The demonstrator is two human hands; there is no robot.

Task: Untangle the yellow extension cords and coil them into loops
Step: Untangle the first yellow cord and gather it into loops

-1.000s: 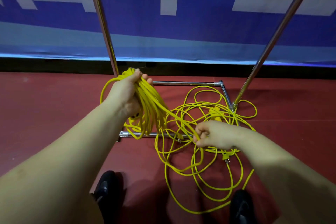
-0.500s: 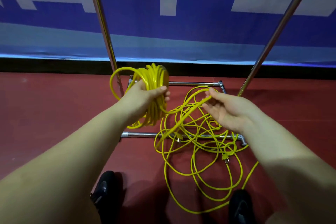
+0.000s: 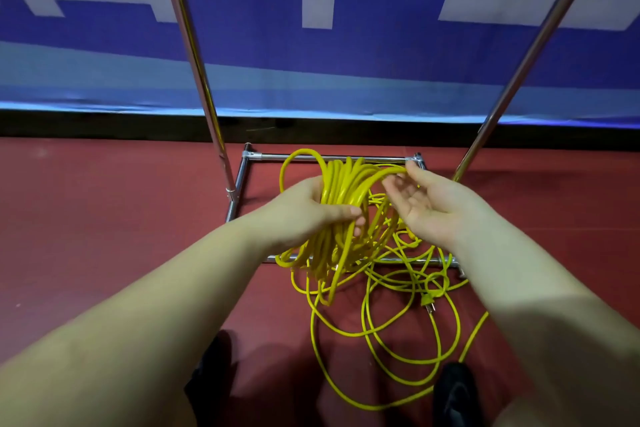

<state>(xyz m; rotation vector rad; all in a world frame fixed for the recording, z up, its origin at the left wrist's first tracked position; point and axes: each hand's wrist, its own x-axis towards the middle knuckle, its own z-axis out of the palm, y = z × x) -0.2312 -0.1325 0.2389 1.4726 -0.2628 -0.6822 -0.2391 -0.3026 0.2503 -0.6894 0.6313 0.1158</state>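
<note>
The coiled bundle of yellow cord (image 3: 341, 194) hangs above the metal rack base (image 3: 242, 177), gripped in the left hand (image 3: 308, 210), thumb curled across it. The right hand (image 3: 427, 204), palm up with fingers relaxed, has risen to lay a strand onto the coil's top. Loose cord (image 3: 398, 319) sprawls on the red floor (image 3: 104, 218).
</note>
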